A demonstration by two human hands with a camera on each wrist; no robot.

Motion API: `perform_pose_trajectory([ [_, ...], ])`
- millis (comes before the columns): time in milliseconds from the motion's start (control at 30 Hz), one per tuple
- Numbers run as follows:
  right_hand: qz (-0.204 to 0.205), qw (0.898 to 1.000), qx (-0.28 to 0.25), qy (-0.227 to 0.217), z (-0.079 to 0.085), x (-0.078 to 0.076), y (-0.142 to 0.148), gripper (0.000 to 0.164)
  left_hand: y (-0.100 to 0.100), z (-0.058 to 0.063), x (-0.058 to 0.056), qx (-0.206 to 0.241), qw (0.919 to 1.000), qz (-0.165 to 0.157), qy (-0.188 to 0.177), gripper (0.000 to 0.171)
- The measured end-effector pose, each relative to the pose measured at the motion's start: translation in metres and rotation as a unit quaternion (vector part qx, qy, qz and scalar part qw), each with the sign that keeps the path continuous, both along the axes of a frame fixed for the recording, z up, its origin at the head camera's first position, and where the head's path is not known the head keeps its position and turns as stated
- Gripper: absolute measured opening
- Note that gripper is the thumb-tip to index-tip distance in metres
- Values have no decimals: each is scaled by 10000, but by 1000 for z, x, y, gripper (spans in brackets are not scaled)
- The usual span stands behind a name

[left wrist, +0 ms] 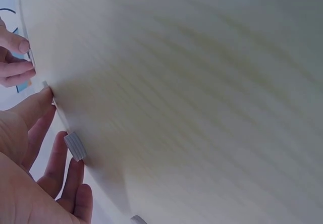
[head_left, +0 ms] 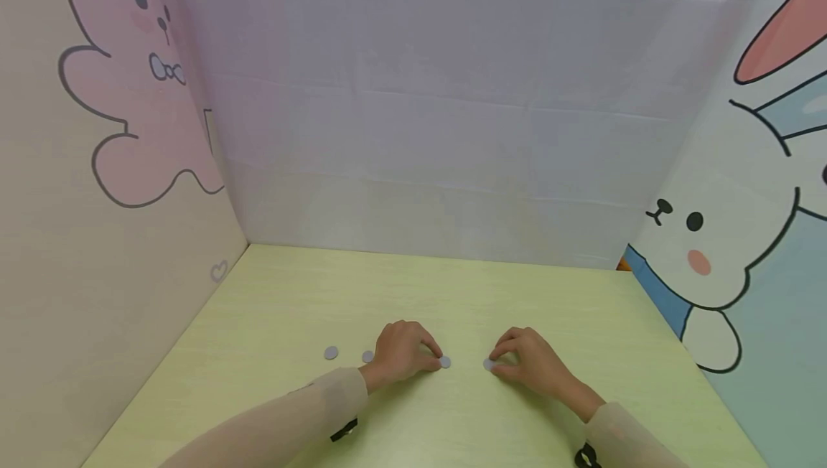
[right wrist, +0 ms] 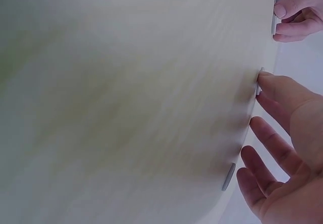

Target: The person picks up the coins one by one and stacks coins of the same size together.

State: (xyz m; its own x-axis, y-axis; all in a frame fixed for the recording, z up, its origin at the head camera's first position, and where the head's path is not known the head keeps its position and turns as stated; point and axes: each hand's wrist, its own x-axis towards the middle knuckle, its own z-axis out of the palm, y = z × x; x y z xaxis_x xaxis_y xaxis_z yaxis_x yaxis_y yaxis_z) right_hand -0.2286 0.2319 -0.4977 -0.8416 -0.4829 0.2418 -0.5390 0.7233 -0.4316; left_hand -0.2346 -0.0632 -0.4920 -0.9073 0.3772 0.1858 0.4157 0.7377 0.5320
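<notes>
My left hand [head_left: 402,351] pinches a small flat grey disc [head_left: 445,362] between thumb and forefinger, low at the tabletop. Opposite it, my right hand [head_left: 531,364] holds another grey disc [head_left: 488,364] by its edges; the right wrist view shows this disc [right wrist: 260,81] nearly edge-on between the fingertips. A short stack of grey discs [left wrist: 75,146] stands beside the left hand's other fingers in the left wrist view. Below the loosely bent fingers of the right hand lies one more disc [right wrist: 228,177], hidden from the head view by that hand.
Left of the left wrist, a disc [head_left: 332,352] lies on the pale yellow tabletop [head_left: 291,296]. A white cloth wall [head_left: 426,130] closes the back. Side panels carry a pink cartoon animal [head_left: 142,95] and a white rabbit [head_left: 723,224].
</notes>
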Motion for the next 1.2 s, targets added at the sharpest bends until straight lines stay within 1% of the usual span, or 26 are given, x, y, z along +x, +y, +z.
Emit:
perform_pose_trajectory([
  [167, 39, 9998, 45, 173, 0, 0, 0, 7, 0, -1, -1, 15, 10000, 18, -74, 8],
  [267, 103, 9995, 69, 290, 2, 0, -2, 7, 0, -2, -3, -48, 9999, 13, -125, 8],
  [367, 146, 9992, 93, 366, 3, 1, -3, 8, 0, -1, -6, -192, 9997, -61, -158, 13],
  [500, 147, 9990, 139, 406, 4, 0, -3, 8, 5, 4, -6, -333, 9991, -214, -149, 20],
  [667, 119, 9991, 86, 388, 1, -2, -1, 7, 22, 7, -6, -536, 9983, -236, 47, 24],
  [767, 79, 9994, 19, 348, -1, -3, 0, 7, 35, 7, -4, -562, 9981, -229, 59, 25],
  [1000, 49, 9996, -121, 249, -2, -3, -1, 8, 60, 2, 2, -584, 9979, -198, 216, 24],
  [1200, 94, 9988, -100, 462, -2, 0, -1, 8, 72, 5, 6, -542, 9982, -139, 236, 22],
])
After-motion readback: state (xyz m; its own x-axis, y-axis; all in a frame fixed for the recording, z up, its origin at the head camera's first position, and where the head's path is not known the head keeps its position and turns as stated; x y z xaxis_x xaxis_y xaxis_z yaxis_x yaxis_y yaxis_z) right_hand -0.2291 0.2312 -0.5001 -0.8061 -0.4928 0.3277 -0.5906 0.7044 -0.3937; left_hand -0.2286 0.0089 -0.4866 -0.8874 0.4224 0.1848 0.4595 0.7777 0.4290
